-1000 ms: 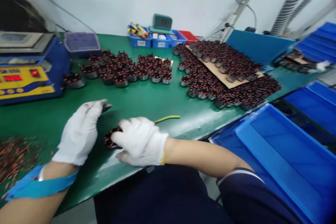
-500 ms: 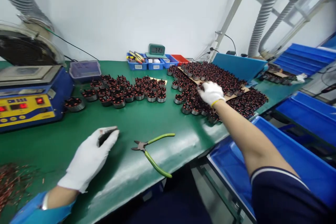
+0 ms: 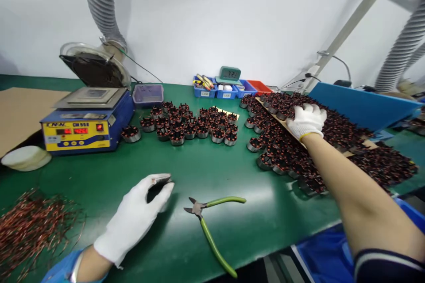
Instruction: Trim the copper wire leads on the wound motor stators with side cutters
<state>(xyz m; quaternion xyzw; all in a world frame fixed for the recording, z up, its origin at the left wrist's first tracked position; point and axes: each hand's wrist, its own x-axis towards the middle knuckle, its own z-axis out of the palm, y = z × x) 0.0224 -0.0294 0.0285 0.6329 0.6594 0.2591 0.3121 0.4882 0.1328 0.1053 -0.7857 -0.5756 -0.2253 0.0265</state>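
My left hand (image 3: pixel 137 214), in a white glove, hovers over the green bench with thumb and fingers apart and nothing between them. To its right lie diagonal cutters (image 3: pixel 198 208) with green handles, jaws and handles spread. My right hand (image 3: pixel 308 120), also gloved in white, reaches out over the upper layer of copper-wound motor stators (image 3: pixel 335 128). Its fingers are spread on or just above them; contact is unclear. That layer rests on a cardboard sheet (image 3: pixel 279 121) over more stators (image 3: pixel 282 159). A smaller group of stators (image 3: pixel 177 135) stands in the middle.
A heap of copper wire offcuts (image 3: pixel 36 225) lies at the left front. Behind it stand a blue-and-yellow heating unit (image 3: pixel 78 135) with displays and a purple tray (image 3: pixel 148 96). Small blue bins (image 3: pixel 205 93) and a clock (image 3: pixel 229 73) line the wall. A blue panel (image 3: pixel 361 106) leans behind the stators.
The view has swung left, bringing more of the heating unit and wire heap into sight. My right hand has moved farther back onto the upper layer, fingers more spread. The left hand keeps its pose.
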